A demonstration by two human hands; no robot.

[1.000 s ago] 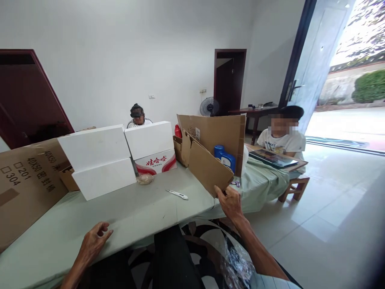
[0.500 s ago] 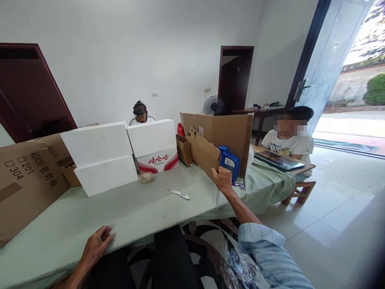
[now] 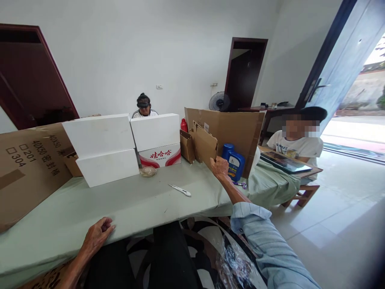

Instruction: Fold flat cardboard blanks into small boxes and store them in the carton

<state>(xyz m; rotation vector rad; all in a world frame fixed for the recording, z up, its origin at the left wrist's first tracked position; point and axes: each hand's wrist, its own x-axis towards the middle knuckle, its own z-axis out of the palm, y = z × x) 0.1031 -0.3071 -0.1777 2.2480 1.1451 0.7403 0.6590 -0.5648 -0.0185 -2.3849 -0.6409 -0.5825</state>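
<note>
My right hand (image 3: 220, 167) grips the near edge of an upright brown cardboard piece (image 3: 205, 144) on the table's right side. Just right of that hand stand blue bottles (image 3: 236, 165), in front of a taller folded cardboard sheet (image 3: 237, 124). A purple-and-silver tool (image 3: 240, 184) lies by my right wrist, partly hidden. My left hand (image 3: 96, 235) rests at the table's front edge, its fingers loosely bent and the thumb apart, holding nothing. On the cloth between my hands lies a white utility knife (image 3: 179, 190).
White boxes (image 3: 100, 136) and a red-and-white printed carton (image 3: 160, 155) stack along the back, with a tan lump in plastic (image 3: 148, 171) before them. A large carton (image 3: 30, 172) stands left. One person (image 3: 143, 108) sits behind the boxes, another (image 3: 297, 140) at right by a tablet (image 3: 285, 161).
My right hand and the cardboard edge have moved left and away from me, so more of the blue bottles shows. My left hand stays put. The view has turned slightly.
</note>
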